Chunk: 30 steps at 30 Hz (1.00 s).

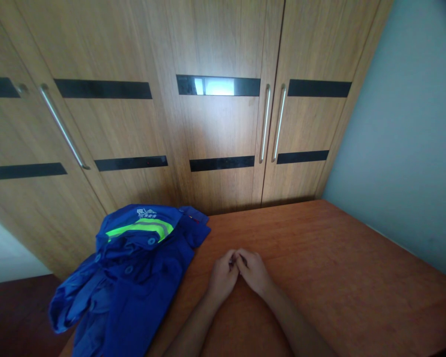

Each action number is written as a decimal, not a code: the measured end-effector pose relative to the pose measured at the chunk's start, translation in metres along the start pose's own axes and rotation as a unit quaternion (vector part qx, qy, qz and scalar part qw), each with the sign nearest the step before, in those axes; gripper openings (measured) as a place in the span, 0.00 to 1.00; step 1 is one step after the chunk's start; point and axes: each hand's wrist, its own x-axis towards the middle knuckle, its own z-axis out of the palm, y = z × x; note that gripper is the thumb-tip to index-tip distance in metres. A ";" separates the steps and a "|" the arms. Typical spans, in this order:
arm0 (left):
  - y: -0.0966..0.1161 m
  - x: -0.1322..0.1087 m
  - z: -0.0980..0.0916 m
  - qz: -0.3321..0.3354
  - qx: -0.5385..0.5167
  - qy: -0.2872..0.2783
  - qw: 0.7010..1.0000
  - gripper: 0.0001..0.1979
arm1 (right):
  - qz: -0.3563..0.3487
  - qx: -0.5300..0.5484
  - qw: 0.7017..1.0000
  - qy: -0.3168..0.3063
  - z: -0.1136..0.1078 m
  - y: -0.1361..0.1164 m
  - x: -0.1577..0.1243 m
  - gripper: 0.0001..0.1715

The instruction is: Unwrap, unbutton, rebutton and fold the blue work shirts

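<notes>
My left hand (223, 275) and my right hand (253, 270) meet over the reddish-brown wooden tabletop (319, 267). Both are closed, with curled fingers and the fingertips touching at the middle. No object shows in either one, though the undersides of the fingers are hidden. Left of my hands lies a crumpled blue work jacket (144, 292), apart from them. It has a yellow-green and grey reflective stripe (141, 228), blue buttons and a white printed logo. Part of the jacket hangs over the table's left edge.
Behind the table stands a wooden wardrobe (215, 124) with long metal handles (265, 124) and dark glossy strips; its doors are closed. A pale blue-grey wall (412, 148) borders the table on the right. Dark reddish floor (18, 312) shows at the lower left.
</notes>
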 end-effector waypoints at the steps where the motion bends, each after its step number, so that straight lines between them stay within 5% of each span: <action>1: 0.000 0.000 0.000 0.000 -0.001 -0.001 1.000 0.09 | 0.000 -0.002 1.000 0.001 0.000 0.000 0.000 0.15; 13: 0.005 -0.001 -0.001 -0.002 0.003 -0.007 1.000 0.08 | -0.006 0.027 1.000 0.007 -0.003 -0.002 0.000 0.14; 30: 0.011 -0.006 -0.001 0.045 0.085 0.010 0.995 0.19 | 0.056 0.232 0.970 0.036 0.002 0.015 0.007 0.11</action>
